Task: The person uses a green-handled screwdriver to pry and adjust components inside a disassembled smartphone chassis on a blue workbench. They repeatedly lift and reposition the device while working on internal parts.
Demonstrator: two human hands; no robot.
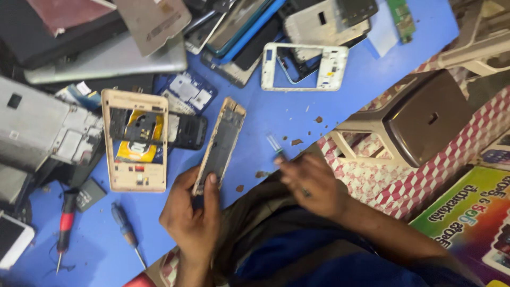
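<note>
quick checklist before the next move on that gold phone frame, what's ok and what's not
1. Frame held: the left hand grips the gold phone frame at its lower end, tilted on edge over the blue table: ok.
2. Tool in hand: the right hand holds a small clear-handled tool, but motion blur hides its tip: cannot tell.
3. Tool on the frame: tool and frame are apart: not ok.
4. Spare drivers at hand: a blue screwdriver and a red one lie left of the left hand: ok.
5. Work area tidy: brown crumbs and many phone shells crowd the table: not ok.
</note>
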